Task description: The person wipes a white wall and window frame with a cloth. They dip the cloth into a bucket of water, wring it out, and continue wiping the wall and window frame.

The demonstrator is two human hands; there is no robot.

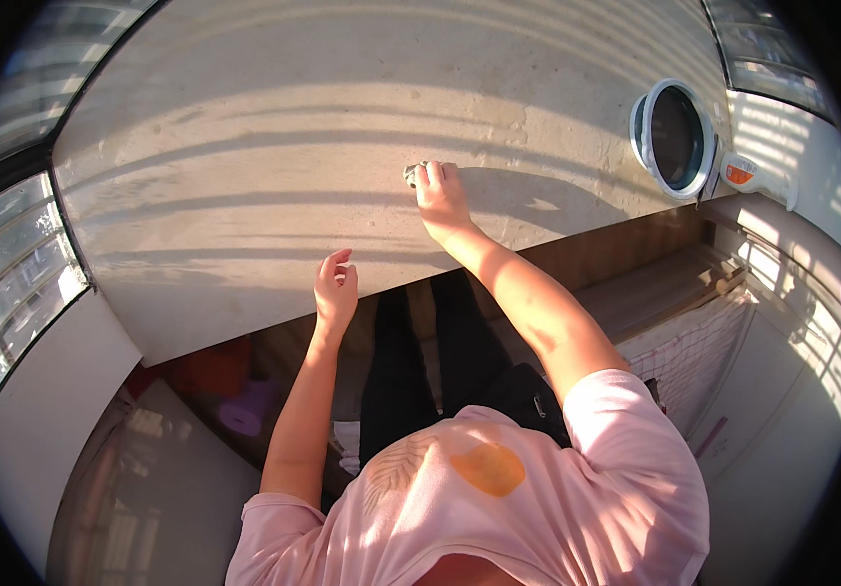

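Note:
My right hand is closed over a small crumpled greyish cloth, pressed to the pale countertop near its middle. Most of the cloth is hidden under my fingers, and only its left edge shows. Close to the counter's front edge, my left hand hangs with its fingers loosely curled and apart, holding nothing. Whether it touches the surface I cannot tell.
A round white-rimmed object with a dark face stands at the counter's right end, beside a white bottle with an orange label. Windows border the left side. Below the counter lies a purple roll.

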